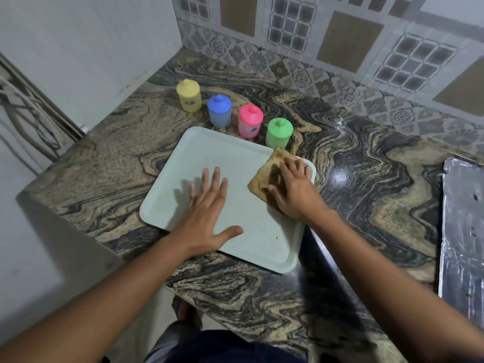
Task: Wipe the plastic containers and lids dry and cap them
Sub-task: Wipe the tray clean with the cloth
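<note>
Capped containers (219, 113) are standing on the worktop (366, 179).
Left hand (207, 205) is pressing the tray (222, 158), right hand (293, 189) the cloth (258, 179), fingers (216, 178) apart; a wide swipe could topple the green container (279, 133).

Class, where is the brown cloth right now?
Head view: the brown cloth lies on the far right corner of the tray, under the right hand, nearest the green container.

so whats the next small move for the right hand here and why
Probably slide the cloth leftward across the tray. The right hand presses it flat at the tray's right edge, the left hand lies flat on the tray as if steadying it, and the yellow container, blue container, pink container and green container already stand capped on the counter.
</note>
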